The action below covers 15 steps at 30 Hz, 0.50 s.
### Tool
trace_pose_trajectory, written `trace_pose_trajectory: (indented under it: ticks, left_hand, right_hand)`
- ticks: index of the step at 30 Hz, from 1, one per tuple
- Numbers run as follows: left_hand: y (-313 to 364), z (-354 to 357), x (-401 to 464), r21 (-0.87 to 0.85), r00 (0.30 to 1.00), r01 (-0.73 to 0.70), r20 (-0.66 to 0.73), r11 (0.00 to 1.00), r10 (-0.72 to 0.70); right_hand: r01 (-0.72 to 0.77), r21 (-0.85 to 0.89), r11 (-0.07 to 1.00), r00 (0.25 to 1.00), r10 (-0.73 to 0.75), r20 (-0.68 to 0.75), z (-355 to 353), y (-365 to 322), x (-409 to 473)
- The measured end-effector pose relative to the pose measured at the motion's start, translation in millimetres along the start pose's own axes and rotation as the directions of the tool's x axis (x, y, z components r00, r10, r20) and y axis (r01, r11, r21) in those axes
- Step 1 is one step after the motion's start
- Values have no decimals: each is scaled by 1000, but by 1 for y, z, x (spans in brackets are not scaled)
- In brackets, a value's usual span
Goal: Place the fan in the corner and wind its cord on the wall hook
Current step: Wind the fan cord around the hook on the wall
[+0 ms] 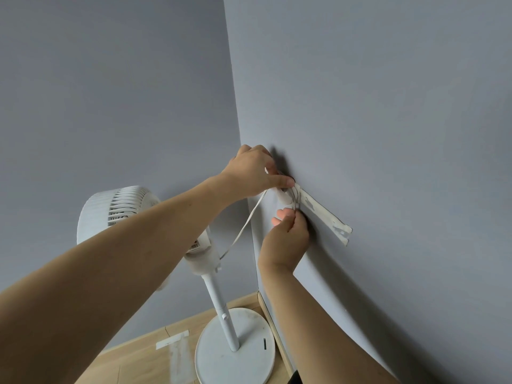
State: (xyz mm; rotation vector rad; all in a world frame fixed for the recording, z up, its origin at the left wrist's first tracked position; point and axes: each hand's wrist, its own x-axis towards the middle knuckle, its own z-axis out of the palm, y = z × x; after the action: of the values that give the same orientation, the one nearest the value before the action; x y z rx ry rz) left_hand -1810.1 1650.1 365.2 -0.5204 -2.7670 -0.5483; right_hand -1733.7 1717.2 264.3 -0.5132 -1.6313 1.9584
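Observation:
A white pedestal fan (116,214) stands upright in the room's corner on its round base (235,347). Its flat white cord (243,228) runs from the fan's neck up to the right wall, where several loops are wound into a bundle (292,196) around a hook that is mostly hidden. My left hand (255,173) pinches the top of the bundle against the wall. Just below it, my right hand (288,234) grips the lower end of the wound cord with thumb and fingers.
A patch of peeling white tape or paint (327,217) runs down the blue-grey wall right of the bundle. The floor is light wood with white tape marks (173,342) left of the fan base. A wood skirting strip (268,317) follows the right wall.

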Motion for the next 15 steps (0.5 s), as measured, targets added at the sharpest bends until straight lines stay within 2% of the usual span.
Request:
trace_pose_trajectory:
  ticks: [5,11,13,15]
  left_hand:
    - [-1,3,1,-12,1000,-3,-9,1000,3]
    - [-1,-4,-1,-40,1000,0,20,999,1]
    - [-6,-8,-1,-55,998,36,43,998,-34]
    - [-18,-11,0,-70,988,147,57,987,-143]
  right_hand:
    - [-15,-73,997,996,21,89,1,9,5]
    - [135,-303,943,978,-79,191,2,10,20]
    - [148,-331,932,979,-90,184,6,10,24]
    - [138,-345,928,983,-86,162,13,10,26]
